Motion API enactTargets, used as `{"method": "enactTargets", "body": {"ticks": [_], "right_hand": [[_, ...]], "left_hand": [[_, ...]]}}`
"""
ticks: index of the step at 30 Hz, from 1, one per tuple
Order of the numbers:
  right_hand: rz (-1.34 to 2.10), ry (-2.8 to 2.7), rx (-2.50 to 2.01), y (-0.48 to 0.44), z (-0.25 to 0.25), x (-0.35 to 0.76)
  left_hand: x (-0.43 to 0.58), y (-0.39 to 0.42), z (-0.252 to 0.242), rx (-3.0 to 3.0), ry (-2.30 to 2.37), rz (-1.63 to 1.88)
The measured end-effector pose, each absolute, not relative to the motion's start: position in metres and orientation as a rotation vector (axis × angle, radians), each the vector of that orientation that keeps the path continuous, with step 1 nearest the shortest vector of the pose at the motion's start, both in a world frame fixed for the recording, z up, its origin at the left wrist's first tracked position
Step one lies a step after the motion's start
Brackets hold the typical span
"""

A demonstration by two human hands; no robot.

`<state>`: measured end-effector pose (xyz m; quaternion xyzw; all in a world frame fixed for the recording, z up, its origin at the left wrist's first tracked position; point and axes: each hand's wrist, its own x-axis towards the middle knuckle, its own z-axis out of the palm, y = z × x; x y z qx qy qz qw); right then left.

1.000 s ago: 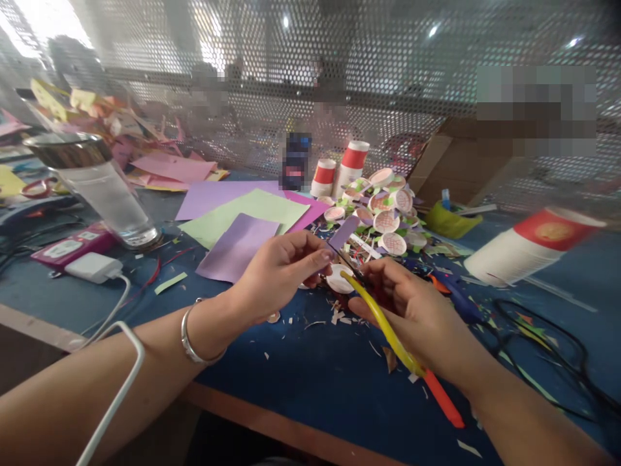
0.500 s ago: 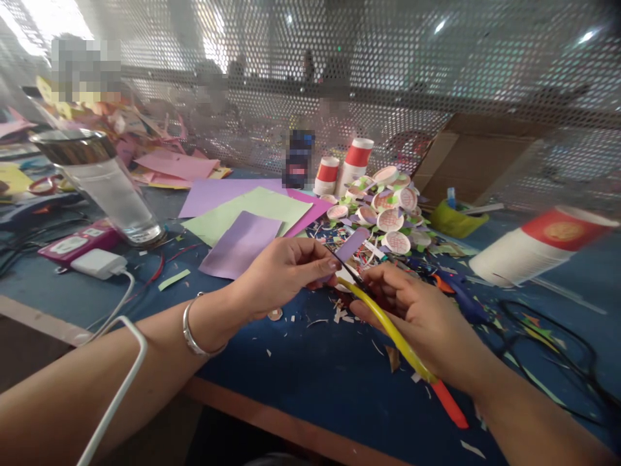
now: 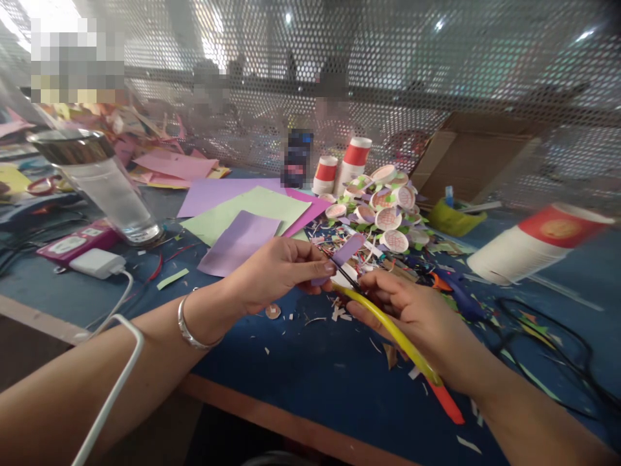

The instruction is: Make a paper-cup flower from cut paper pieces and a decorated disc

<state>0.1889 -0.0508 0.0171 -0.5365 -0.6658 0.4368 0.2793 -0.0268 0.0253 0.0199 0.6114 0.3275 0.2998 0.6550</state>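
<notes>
My left hand pinches a small purple paper strip between thumb and fingers. My right hand is closed around scissors; their dark, slender blades reach toward the strip by my left fingertips, while the handles are hidden in my fingers. A long, curved yellow tube with a red end runs from near my left fingertips across my right palm. Just behind the blades, a white round piece is partly covered. Paper scraps lie scattered below the hands.
Behind my hands lie purple sheets, a green sheet and a heap of decorated cup bottoms. A glass bottle and white charger stand left; stacked paper cups and black cables are right.
The view has shifted slightly. The purple strip has tilted and moved a little down and left, and the scissor blades sit at a slightly different angle. Both hands keep their hold.
</notes>
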Motion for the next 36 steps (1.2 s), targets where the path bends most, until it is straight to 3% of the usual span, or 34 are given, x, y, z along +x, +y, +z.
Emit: {"method": "enactTargets", "body": {"ticks": [11,27,31,36], "right_hand": [[1.018,-1.841,-1.576,-0.055,0.019,0.184],[1.09,-1.853,-1.647,-0.053,0.019,0.186],[0.876,-1.916,-1.647,-0.045,0.016,0.199],[0.281,-2.05,-1.921,-0.032,0.018,0.221]], "left_hand": [[-0.03,0.025,0.024,1.374,0.782,0.592],[-0.046,0.038,0.032,1.59,0.885,0.453],[-0.049,0.044,0.03,1.826,0.977,0.582],[-0.034,0.042,0.019,2.057,1.103,0.671]]}}
